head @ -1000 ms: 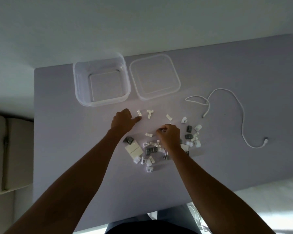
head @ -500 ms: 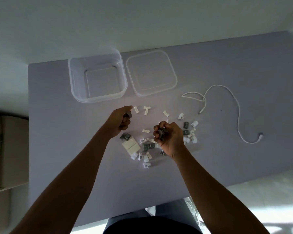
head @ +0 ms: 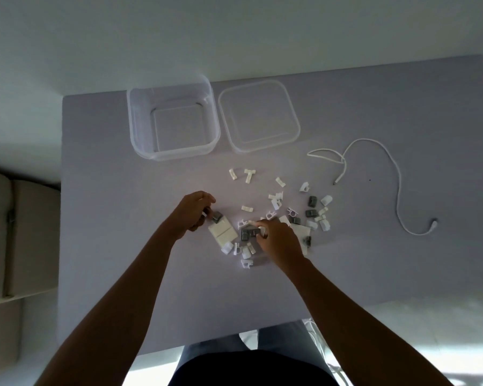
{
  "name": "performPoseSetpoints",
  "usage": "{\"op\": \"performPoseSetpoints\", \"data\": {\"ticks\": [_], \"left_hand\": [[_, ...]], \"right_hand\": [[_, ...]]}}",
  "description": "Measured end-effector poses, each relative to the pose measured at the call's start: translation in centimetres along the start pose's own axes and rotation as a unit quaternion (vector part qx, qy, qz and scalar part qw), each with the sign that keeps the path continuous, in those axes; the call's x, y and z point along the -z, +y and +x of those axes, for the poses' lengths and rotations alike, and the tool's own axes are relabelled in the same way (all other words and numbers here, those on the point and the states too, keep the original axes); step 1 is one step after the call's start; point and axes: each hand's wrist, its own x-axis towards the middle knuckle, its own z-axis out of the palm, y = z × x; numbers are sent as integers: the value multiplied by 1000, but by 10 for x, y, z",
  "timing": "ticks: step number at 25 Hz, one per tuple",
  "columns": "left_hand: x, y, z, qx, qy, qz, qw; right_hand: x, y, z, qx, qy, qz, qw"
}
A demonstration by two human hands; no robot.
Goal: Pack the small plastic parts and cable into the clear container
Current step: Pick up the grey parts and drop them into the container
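My left hand (head: 191,214) curls over the left edge of the parts (head: 273,218), fingertips pinching a small grey block (head: 217,216) just above a flat cream plate (head: 223,232). My right hand (head: 276,240) is knuckles-up in the middle of the parts, fingers bent onto what looks like a grey clip (head: 248,234). The clear square tub (head: 173,123) stands beyond them, its lid (head: 259,116) beside it. The thin white cable (head: 396,179) loops to their right.

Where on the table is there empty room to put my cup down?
Bare table left of the left hand and clear container; also right of the cable. Crowded: the small parts around both hands, below the lid.
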Motion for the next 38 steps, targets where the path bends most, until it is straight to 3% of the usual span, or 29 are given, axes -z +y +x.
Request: {"op": "performPoseSetpoints", "data": {"ticks": [3,5,8,9,11,13,14,16,18,20,22,25,28,30,33,35,38], "left_hand": [[3,-18,6,-100,78,264,956],[4,-29,6,-124,73,367,919],[1,-38,8,-131,44,423,896],[0,-39,9,-132,43,427,894],[-1,-39,11,-133,46,428,893],[-1,-40,12,-131,50,423,895],[-1,-41,11,-126,51,411,902],[-2,-38,6,-100,42,338,935],[-2,-29,-1,-43,22,168,985],[1,-20,-11,4,-16,-34,999],[6,-14,-21,-2,-60,-155,986],[11,-9,-28,-10,-113,-214,970],[14,-7,-26,-2,-143,-225,964],[10,-6,-21,5,-115,-171,979],[-3,-11,-6,-30,23,39,999],[-12,-17,2,-82,84,221,968],[-21,-23,4,-101,104,335,931]], "right_hand": [[-3,-2,-4,-3,4,-31,1000],[-4,-4,-4,-6,20,-19,1000],[0,-9,-3,-79,71,196,975],[4,-10,-4,-125,76,305,941],[14,-12,-9,-212,41,519,827],[22,-13,-14,-257,-11,656,710],[25,-13,-16,-263,-32,693,671],[27,-13,-18,-238,-70,735,631],[29,-13,-20,-194,-95,752,623],[33,-14,-19,-155,-108,753,630],[37,-18,-16,-139,-108,750,638],[41,-22,-10,-142,-96,724,668],[40,-24,-8,-158,-74,628,758],[30,-24,-6,-143,-37,505,850],[5,-23,-2,-105,10,257,961],[-8,-27,-2,-79,20,138,987],[-15,-36,-4,-74,15,62,995]]}}
